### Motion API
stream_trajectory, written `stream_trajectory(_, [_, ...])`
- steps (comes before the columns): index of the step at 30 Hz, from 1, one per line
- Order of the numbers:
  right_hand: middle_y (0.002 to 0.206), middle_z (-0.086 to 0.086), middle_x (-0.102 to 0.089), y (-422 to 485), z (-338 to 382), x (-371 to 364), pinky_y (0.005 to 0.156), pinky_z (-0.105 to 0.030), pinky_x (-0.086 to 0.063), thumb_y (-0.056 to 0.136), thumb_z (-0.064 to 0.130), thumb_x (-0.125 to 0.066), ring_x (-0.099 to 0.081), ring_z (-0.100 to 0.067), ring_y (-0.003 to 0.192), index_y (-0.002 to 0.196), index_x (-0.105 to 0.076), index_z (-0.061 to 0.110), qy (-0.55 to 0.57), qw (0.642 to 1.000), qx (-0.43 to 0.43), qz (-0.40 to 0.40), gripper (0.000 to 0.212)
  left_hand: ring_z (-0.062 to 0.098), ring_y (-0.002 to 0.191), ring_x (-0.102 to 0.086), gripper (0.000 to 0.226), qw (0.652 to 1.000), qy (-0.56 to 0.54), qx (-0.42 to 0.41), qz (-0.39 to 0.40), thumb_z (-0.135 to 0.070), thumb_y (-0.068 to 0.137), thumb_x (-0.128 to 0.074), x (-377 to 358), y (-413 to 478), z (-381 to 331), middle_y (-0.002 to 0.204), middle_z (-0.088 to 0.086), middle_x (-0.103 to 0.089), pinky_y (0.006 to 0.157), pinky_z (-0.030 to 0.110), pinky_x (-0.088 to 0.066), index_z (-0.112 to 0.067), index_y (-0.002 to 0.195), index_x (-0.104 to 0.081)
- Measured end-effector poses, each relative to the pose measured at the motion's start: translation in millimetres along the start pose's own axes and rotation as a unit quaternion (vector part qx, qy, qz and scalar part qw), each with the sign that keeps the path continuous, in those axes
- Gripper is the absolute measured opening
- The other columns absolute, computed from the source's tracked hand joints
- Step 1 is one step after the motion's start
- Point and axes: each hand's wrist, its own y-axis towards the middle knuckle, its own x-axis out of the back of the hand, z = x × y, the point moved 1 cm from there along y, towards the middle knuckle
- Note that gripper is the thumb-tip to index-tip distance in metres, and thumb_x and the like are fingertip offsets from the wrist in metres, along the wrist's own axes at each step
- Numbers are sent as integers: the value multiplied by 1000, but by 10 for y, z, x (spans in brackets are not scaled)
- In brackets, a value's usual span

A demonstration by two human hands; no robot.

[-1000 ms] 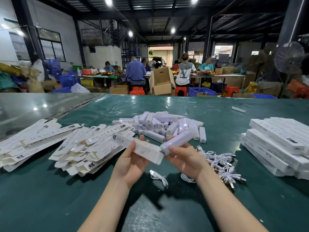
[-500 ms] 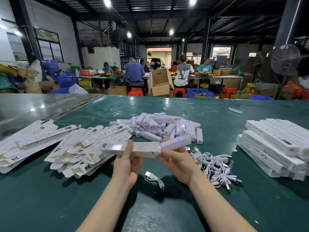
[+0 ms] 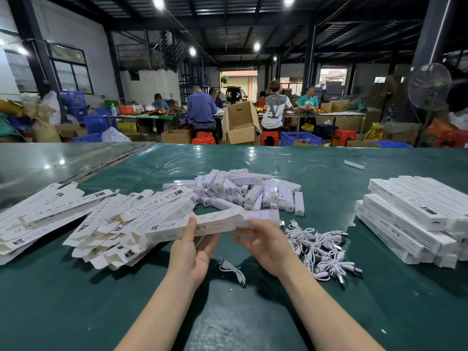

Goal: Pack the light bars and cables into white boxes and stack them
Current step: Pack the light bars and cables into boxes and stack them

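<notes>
Two hands are at work above the near centre of the green counter [image 3: 76, 300]. My left hand [image 3: 192, 254] holds an opened white box [image 3: 202, 225] level, its fingers [image 3: 212, 239] curled under the box and the thumb pressed on top. My right hand [image 3: 266, 245] grips a light bar [image 3: 262, 216] at the box's right end, fingers clamped round it. The bar's left end meets the box's open end; how far in it sits I cannot tell.

Positions on the counter:
- Pile of light bars [image 3: 248, 191]: just beyond my hands, loosely heaped.
- Flat unfolded boxes [image 3: 114, 224]: fanned out to the left, overlapping one another.
- Cables [image 3: 321, 252]: a tangled white heap just right of my right hand.
- Single cable [image 3: 231, 269]: lying alone between my wrists.
- Stack of packed boxes [image 3: 410, 219]: at the right, several layers, well apart from my hands.

Beyond the far edge, seated people work at other tables among cartons.
</notes>
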Motion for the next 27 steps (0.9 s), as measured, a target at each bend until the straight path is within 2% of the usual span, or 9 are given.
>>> stream_trajectory(3, [84, -11, -70, 23, 22, -2, 68, -34, -52, 42, 46, -79, -64, -23, 73, 98, -64, 8, 30, 998, -24, 44, 69, 26, 81, -60, 40, 999, -39, 14, -11, -13, 92, -54, -5, 10, -29, 91, 14, -62, 46, 33, -56, 1, 129, -47])
stream_trajectory(5, [91, -13, -70, 20, 25, -7, 70, -35, -51, 36, 58, -79, -63, -26, 77, 104, -63, 8, 53, 997, -30, 55, 86, 27, 83, -60, 39, 999, -49, 19, -9, -13, 92, -54, -12, 13, -37, 92, 15, -62, 47, 34, -56, 0, 128, -48])
stream_trajectory(7, [95, -16, -69, 18, 31, 8, 72, -37, -49, 51, 63, -67, -63, -27, 79, 108, -61, 8, 75, 995, -38, 53, 79, 28, 83, -61, 36, 998, -53, 19, -13, -12, 93, -54, -7, 21, -35, 93, 16, -62, 48, 35, -57, -3, 127, -48])
stream_trajectory(10, [95, -15, -69, 12, 45, 40, 74, -37, -49, 74, 53, -39, -64, -27, 80, 113, -57, 9, 77, 994, -47, 58, 61, 27, 81, -62, 28, 998, -63, 16, -12, -12, 93, -53, -8, 10, -37, 93, 16, -62, 47, 34, -56, -4, 119, -51])
stream_trajectory(14, [93, -10, -70, -17, 84, 31, 73, -36, -51, 78, 40, -49, -66, -23, 77, 112, -54, 12, 77, 994, -38, 70, 45, 23, 66, -69, 13, 998, -61, 29, 18, -13, 94, -51, -14, -8, -58, 89, 14, -64, 50, 33, -57, -2, 96, -57])
stream_trajectory(17, [89, -5, -68, -3, -9, 11, 68, -32, -51, 82, 16, -59, -62, -20, 75, 89, -46, 13, -45, 997, -21, 56, 15, 21, 72, -68, 13, 996, 52, 20, 64, -13, 95, -48, -27, -61, 26, 82, 11, -68, 53, 27, -57, -4, 98, -57])
stream_trajectory(20, [75, -5, -59, 17, -125, -27, 58, -26, -46, 90, 0, -48, -54, -13, 60, 73, -42, 13, -189, 982, -18, 12, 22, 18, 71, -70, 16, 986, 123, 23, 112, -13, 96, -44, -53, -113, 143, 80, 9, -71, 56, 25, -57, -2, 101, -55])
stream_trajectory(24, [57, 0, -45, 0, -72, 20, 37, -15, -31, 89, -5, -42, -40, -2, 37, 76, -50, 13, -378, 925, -7, -46, 23, 22, 81, -65, 14, 994, 39, 43, 91, -16, 96, -44, -48, -54, 61, 83, 7, -69, 57, 33, -59, -8, 100, -54])
stream_trajectory(27, [51, 6, -48, -7, 40, 12, 33, -16, -29, 82, 0, -52, -38, -1, 32, 76, -58, 12, -458, 888, -31, -17, 15, 28, 93, -60, 27, 989, -39, 94, 104, -26, 96, -42, -25, -39, -49, 89, 12, -66, 65, 56, -52, -6, 91, -59])
